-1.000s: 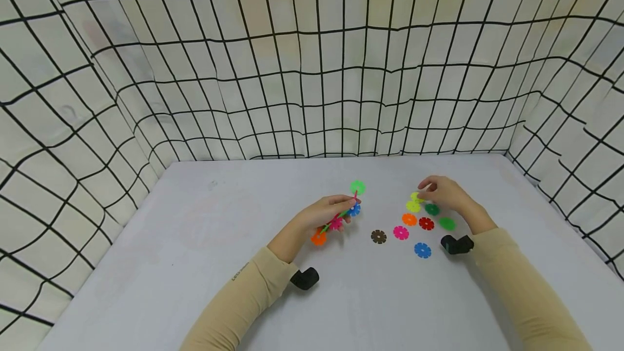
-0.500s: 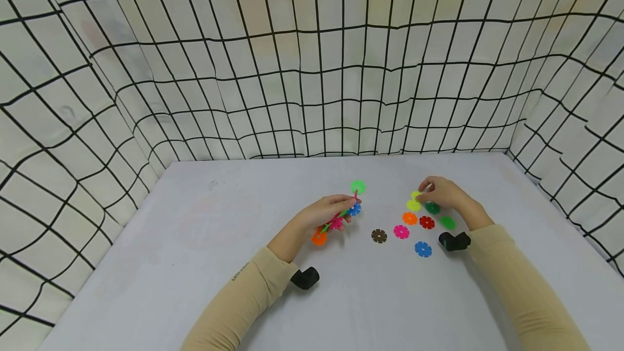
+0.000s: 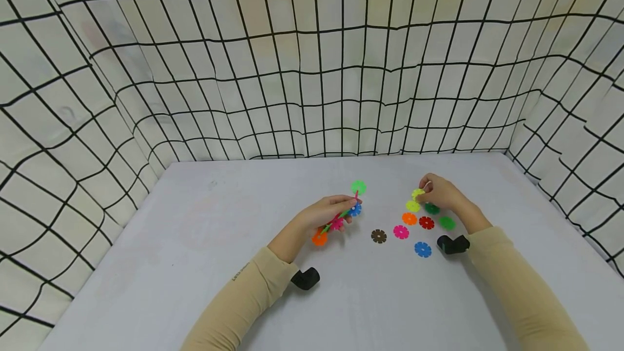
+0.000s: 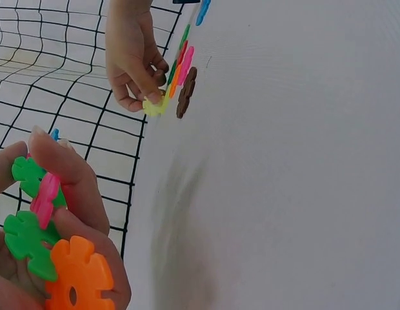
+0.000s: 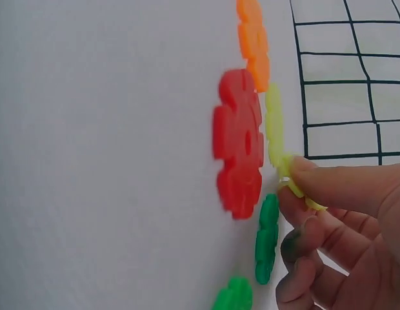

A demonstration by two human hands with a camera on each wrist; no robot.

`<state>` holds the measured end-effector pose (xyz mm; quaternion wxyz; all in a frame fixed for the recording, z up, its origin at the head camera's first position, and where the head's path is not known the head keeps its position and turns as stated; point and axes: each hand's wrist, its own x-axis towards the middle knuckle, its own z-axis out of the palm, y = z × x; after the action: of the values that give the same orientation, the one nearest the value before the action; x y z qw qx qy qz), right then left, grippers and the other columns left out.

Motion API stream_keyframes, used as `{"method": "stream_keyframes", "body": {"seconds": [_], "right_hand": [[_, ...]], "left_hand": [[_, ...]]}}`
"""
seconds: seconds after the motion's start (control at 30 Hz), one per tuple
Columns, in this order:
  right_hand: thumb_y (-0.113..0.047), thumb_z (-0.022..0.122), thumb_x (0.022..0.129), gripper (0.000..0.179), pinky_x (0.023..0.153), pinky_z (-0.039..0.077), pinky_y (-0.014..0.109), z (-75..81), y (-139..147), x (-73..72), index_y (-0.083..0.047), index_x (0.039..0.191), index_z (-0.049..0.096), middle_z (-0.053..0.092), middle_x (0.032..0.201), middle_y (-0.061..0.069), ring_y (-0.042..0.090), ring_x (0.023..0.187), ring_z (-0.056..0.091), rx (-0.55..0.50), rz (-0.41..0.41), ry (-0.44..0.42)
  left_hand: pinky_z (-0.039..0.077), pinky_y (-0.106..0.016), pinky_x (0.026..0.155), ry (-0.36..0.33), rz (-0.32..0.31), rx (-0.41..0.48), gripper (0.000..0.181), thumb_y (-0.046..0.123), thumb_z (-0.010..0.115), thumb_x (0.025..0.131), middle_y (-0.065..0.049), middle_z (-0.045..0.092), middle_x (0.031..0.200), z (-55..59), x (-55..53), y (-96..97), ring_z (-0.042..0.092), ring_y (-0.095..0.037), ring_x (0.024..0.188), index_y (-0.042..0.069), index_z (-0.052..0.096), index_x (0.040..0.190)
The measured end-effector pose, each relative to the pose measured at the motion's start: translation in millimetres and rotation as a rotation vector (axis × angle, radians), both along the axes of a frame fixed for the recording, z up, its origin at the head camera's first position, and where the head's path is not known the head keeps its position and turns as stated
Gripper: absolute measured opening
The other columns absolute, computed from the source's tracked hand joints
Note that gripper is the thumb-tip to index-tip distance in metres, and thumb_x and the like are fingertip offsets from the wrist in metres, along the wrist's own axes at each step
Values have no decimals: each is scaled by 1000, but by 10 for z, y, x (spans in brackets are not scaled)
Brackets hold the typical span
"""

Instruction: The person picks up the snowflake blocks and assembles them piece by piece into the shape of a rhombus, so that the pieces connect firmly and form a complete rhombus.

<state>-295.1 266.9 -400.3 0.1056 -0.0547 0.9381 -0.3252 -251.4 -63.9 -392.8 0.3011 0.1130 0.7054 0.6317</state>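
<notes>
My left hand (image 3: 319, 213) grips a chain of interlocking snowflake discs. A light green disc (image 3: 358, 187) tops the chain, a blue disc (image 3: 355, 209) sits partway down, and an orange disc (image 4: 80, 274) hangs at the near end. In the left wrist view, a pink disc (image 4: 45, 201) slots between green ones, with fingers curled around them. My right hand (image 3: 442, 193) pinches a yellow disc (image 5: 293, 181) between thumb and forefinger, tilted at the table's far right. Beside it a second yellow disc (image 3: 413, 206) lies flat.
Loose discs lie around my right hand: dark green (image 3: 431, 208), orange (image 3: 409, 219), red (image 3: 426, 223), green (image 3: 447, 223), pink (image 3: 401, 232), brown (image 3: 378, 236) and blue (image 3: 423, 249). Black netting (image 3: 341, 85) over white walls borders the white table (image 3: 195, 242).
My right hand has risen slightly with the pinched yellow disc, which now shows more of its face. The left hand keeps its hold on the chain in nearly the same place.
</notes>
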Motion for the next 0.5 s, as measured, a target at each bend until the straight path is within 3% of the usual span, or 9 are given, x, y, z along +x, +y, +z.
{"method": "stream_keyframes", "body": {"seconds": [0.27,0.5], "right_hand": [[-16,66,100,35,73,49,32,51,-20,40,4,126,53,58,110,22,29,86,57,-79,-46,56],[-18,64,104,37,79,52,27,176,-158,88,3,133,55,64,113,27,37,90,63,-301,-9,207]], "left_hand": [[48,-20,63,14,-16,-8,45,28,56,108,-10,60,96,2,8,2,56,-11,64,0,55,143],[49,-22,64,56,-32,-47,41,28,55,108,-13,62,96,20,10,22,56,-13,67,2,58,139]]}}
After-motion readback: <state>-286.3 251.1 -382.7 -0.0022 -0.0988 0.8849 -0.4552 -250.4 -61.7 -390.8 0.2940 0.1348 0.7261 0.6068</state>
